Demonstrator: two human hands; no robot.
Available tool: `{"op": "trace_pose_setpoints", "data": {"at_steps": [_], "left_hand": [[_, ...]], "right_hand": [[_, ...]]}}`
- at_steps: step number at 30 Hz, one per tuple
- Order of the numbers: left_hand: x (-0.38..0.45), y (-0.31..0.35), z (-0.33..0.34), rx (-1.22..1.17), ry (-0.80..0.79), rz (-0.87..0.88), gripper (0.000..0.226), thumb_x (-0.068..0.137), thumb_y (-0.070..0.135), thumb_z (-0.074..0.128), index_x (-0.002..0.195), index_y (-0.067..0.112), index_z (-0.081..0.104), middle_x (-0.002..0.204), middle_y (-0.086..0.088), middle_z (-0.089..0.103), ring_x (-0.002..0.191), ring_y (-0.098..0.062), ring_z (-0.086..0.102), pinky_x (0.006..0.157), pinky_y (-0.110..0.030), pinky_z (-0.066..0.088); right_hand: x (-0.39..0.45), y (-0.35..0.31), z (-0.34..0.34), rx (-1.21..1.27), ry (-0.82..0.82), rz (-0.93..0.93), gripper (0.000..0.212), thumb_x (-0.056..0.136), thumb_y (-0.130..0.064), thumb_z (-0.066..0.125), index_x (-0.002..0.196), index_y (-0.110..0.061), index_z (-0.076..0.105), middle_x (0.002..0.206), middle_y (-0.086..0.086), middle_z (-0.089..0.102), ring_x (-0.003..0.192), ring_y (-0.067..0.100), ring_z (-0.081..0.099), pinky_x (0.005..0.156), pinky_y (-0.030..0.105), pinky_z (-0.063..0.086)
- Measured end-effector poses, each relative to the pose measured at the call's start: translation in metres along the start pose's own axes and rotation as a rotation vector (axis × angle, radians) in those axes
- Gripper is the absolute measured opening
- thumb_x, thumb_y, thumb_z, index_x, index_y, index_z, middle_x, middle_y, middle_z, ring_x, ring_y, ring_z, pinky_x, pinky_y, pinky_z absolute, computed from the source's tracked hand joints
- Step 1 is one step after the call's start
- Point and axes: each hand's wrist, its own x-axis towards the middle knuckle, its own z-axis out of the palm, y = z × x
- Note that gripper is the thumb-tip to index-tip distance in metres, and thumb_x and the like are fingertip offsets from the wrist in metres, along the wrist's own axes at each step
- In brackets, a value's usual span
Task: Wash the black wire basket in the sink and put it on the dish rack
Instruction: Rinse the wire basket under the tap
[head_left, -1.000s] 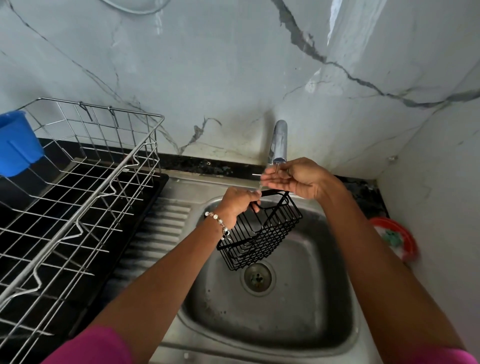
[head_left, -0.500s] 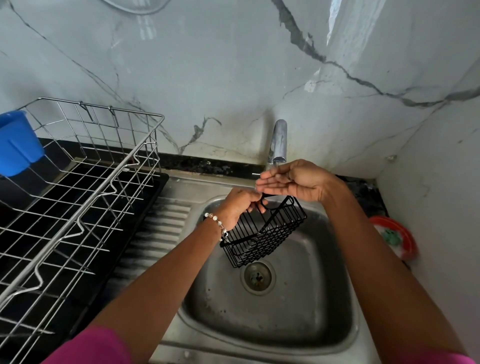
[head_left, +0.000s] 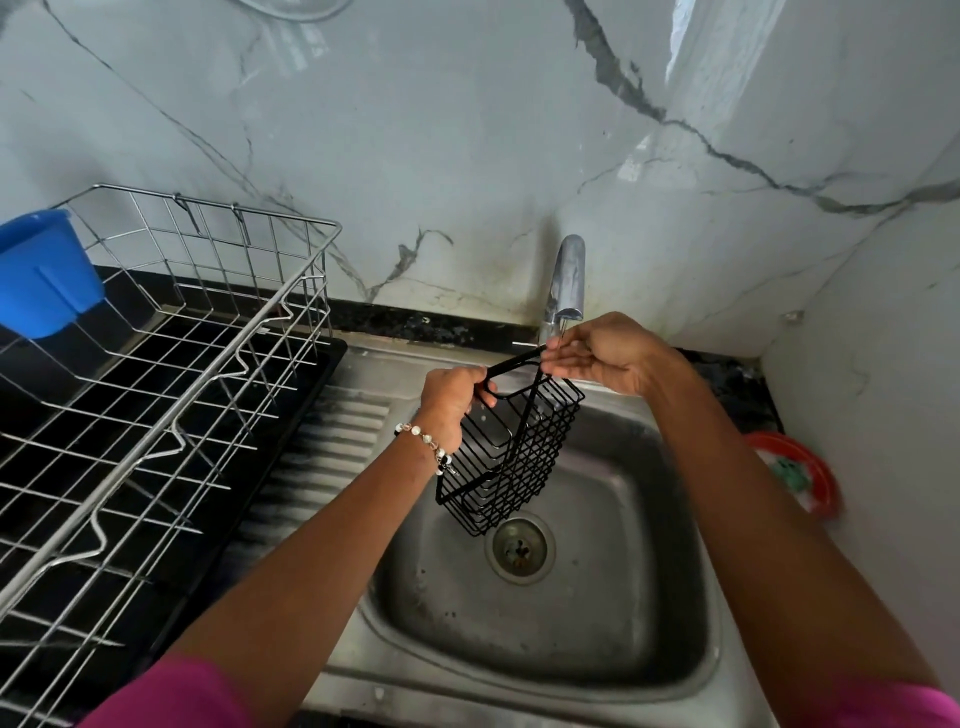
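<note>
Left hand grips the black wire basket over the steel sink, right hand pinching its rim.

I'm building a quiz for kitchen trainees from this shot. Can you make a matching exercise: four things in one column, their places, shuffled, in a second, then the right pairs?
Things
1. black wire basket
2. blue plastic cup
3. chrome tap
4. red round plate

Places
A. on the counter right of the steel sink
B. against the marble wall behind the sink
C. held over the sink by the left hand and the right hand
D. at the far left end of the silver wire dish rack

Pairs: 1-C, 2-D, 3-B, 4-A
</note>
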Motion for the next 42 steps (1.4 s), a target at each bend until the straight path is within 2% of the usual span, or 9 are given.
{"op": "trace_pose_setpoints", "data": {"at_steps": [3,7,11,15,19,23,27,31,42], "left_hand": [[0.002,0.000,-0.006,-0.020,0.057,-0.020,0.015,0.092,0.010,0.054,0.082,0.006,0.065,0.063,-0.001,0.064,0.033,-0.001,0.047,0.036,-0.014,0.028],[0.001,-0.001,-0.011,-0.057,0.078,-0.039,0.016,0.092,0.010,0.054,0.079,0.007,0.063,0.064,-0.002,0.063,0.031,0.000,0.045,0.034,-0.013,0.027],[0.001,0.000,-0.013,-0.052,0.114,-0.053,0.019,0.092,0.012,0.053,0.079,0.005,0.064,0.061,-0.004,0.061,0.026,-0.001,0.040,0.034,-0.014,0.026],[0.002,0.000,-0.014,-0.053,0.125,-0.078,0.025,0.092,0.014,0.052,0.071,0.007,0.063,0.057,-0.002,0.061,0.025,-0.001,0.037,0.044,-0.021,0.025],[0.004,0.002,-0.017,-0.063,0.165,-0.104,0.023,0.091,0.015,0.052,0.074,0.007,0.065,0.053,0.000,0.062,0.025,-0.001,0.037,0.045,-0.021,0.027],[0.003,0.000,-0.019,-0.095,0.158,-0.126,0.023,0.091,0.013,0.050,0.075,0.007,0.064,0.057,-0.001,0.062,0.025,-0.001,0.037,0.045,-0.021,0.026],[0.004,-0.001,-0.021,-0.088,0.160,-0.123,0.022,0.090,0.014,0.052,0.072,0.009,0.064,0.059,-0.001,0.062,0.025,-0.001,0.038,0.045,-0.020,0.027],[0.003,-0.003,-0.024,-0.084,0.125,-0.109,0.020,0.090,0.013,0.052,0.073,0.009,0.062,0.060,-0.002,0.060,0.027,-0.001,0.041,0.041,-0.019,0.026],[0.003,-0.014,-0.034,-0.035,0.057,-0.034,0.016,0.085,0.012,0.062,0.070,0.009,0.065,0.045,0.002,0.059,0.035,-0.009,0.046,0.045,-0.023,0.026]], "right_hand": [[-0.010,-0.002,0.007,-0.072,-0.172,0.027,0.029,0.094,0.012,0.035,0.106,0.012,0.061,0.105,0.029,0.066,0.098,0.036,0.068,0.087,0.040,0.056],[-0.009,-0.003,0.012,-0.086,0.004,-0.028,0.026,0.095,0.010,0.036,0.103,0.011,0.061,0.110,0.030,0.063,0.097,0.035,0.067,0.083,0.037,0.057],[-0.012,-0.003,0.017,-0.038,-0.237,0.013,0.033,0.092,0.016,0.032,0.109,0.012,0.060,0.107,0.031,0.066,0.101,0.037,0.067,0.086,0.041,0.056],[-0.011,-0.002,0.018,-0.125,-0.058,-0.014,0.028,0.094,0.012,0.035,0.099,0.010,0.062,0.111,0.030,0.063,0.096,0.033,0.067,0.084,0.039,0.057],[-0.015,-0.003,0.014,-0.091,-0.264,0.012,0.033,0.095,0.014,0.031,0.110,0.012,0.060,0.109,0.031,0.064,0.102,0.037,0.066,0.087,0.042,0.055],[-0.012,-0.003,0.014,-0.166,-0.087,-0.026,0.027,0.093,0.012,0.036,0.102,0.010,0.062,0.112,0.031,0.063,0.098,0.034,0.067,0.086,0.039,0.056],[-0.014,-0.002,0.014,-0.063,-0.242,-0.007,0.033,0.094,0.015,0.031,0.107,0.011,0.060,0.106,0.030,0.066,0.100,0.036,0.068,0.084,0.040,0.057],[-0.006,-0.002,0.014,-0.053,0.007,-0.046,0.027,0.094,0.013,0.034,0.099,0.010,0.061,0.110,0.031,0.063,0.098,0.035,0.067,0.078,0.036,0.059],[-0.007,-0.008,0.009,0.078,-0.058,-0.046,0.027,0.095,0.010,0.034,0.104,0.014,0.059,0.105,0.030,0.065,0.098,0.036,0.068,0.079,0.038,0.059]]}}
